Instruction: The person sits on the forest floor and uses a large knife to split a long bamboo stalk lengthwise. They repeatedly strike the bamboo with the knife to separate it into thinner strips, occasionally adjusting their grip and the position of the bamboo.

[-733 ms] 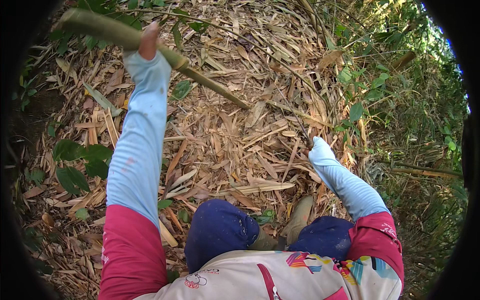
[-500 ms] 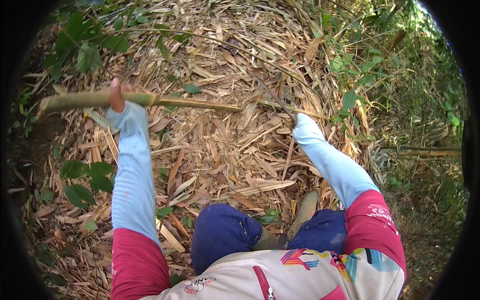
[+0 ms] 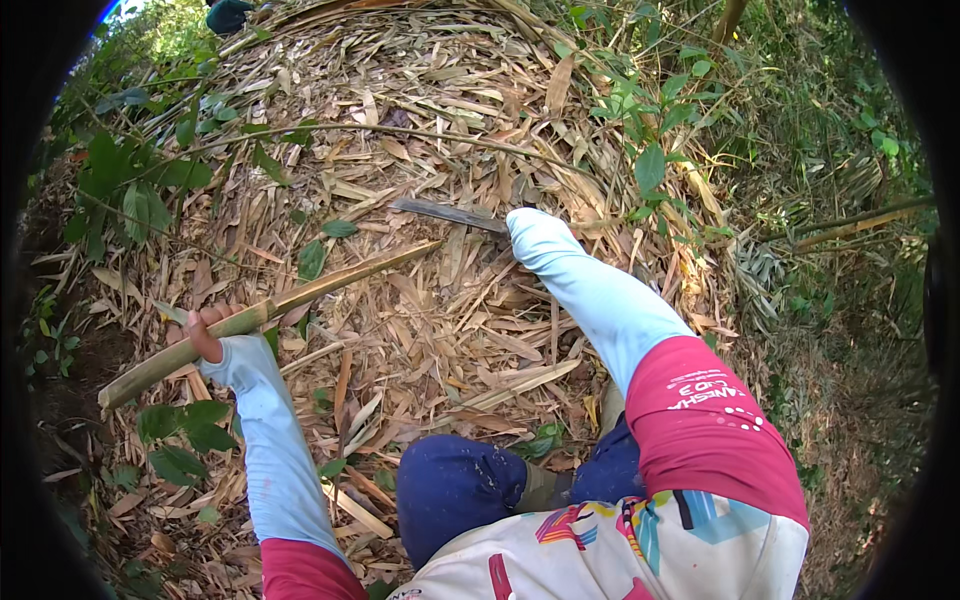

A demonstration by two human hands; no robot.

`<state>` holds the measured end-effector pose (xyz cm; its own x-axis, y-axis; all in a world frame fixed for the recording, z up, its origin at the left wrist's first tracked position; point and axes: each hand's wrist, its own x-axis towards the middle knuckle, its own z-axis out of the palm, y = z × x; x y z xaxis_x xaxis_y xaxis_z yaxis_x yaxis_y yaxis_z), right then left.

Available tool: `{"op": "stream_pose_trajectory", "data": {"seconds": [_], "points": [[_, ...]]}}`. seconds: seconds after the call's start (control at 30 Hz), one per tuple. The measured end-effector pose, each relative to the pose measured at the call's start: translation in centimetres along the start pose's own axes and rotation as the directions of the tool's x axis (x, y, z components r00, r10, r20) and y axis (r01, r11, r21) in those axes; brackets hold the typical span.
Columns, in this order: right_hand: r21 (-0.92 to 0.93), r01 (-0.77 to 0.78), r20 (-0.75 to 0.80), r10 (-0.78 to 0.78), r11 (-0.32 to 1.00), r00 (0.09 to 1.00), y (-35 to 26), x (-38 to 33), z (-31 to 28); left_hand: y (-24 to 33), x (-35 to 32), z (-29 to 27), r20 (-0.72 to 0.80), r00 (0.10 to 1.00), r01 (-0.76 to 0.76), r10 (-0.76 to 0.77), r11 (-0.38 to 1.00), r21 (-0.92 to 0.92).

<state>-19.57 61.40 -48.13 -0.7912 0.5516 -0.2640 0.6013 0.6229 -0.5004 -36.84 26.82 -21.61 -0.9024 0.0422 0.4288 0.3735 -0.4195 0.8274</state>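
Observation:
My left hand point(image 3: 205, 332) is closed around a bamboo piece point(image 3: 345, 277), thick and greenish at its lower left, thinner and split to pale wood toward its upper right tip. The piece slants up to the right above the littered ground. My right hand point(image 3: 522, 236), largely hidden by its light blue sleeve, grips a long dark blade, seemingly a machete point(image 3: 452, 214). Its blade points left, with its end above and a little beyond the bamboo's tip; a gap shows between them. The machete's handle is hidden.
Dry leaves and bamboo shavings point(image 3: 480, 330) cover the ground. A thin bent stem point(image 3: 420, 133) arches across the far side. Leafy plants stand at the left point(image 3: 185, 440) and upper right point(image 3: 650, 165). My bent knee point(image 3: 455, 495) is below. A pole point(image 3: 860, 220) lies at the right.
The bamboo has tilted from nearly level, its left end coming down toward me. My right hand has moved left with the machete, whose blade now lies flatter, nearer the bamboo's tip. The view has shifted.

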Motion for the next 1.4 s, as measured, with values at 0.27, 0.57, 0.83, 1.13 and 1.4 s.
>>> {"op": "stream_pose_trajectory", "data": {"seconds": [0.27,0.57,0.83,1.13,1.4], "points": [[0.068,0.137,-0.412,-0.098,0.988,0.906,-6.9,-7.6,-12.2,0.0,-2.0,-3.4,-0.192,0.978,0.072,-0.077,0.997,-0.034],[0.545,0.348,-0.619,0.087,0.763,0.780,-3.2,-11.5,-17.0,-0.6,-8.2,-8.2,-0.301,0.953,-0.027,0.020,0.999,-0.018],[0.624,0.509,-0.643,0.020,0.592,0.765,-9.5,-13.8,-20.6,2.9,-19.3,-10.8,-0.099,0.984,0.150,-0.148,0.988,0.019],[0.819,0.500,-0.565,-0.241,-0.282,0.789,-35.8,-16.0,-23.4,5.1,-31.2,-13.7,0.015,0.943,0.313,-0.331,0.905,0.289],[0.814,0.458,-0.206,-0.561,0.356,0.802,-43.6,-20.3,-16.1,8.4,-29.2,-12.1,-0.026,0.894,0.440,-0.447,0.865,0.240]]}}
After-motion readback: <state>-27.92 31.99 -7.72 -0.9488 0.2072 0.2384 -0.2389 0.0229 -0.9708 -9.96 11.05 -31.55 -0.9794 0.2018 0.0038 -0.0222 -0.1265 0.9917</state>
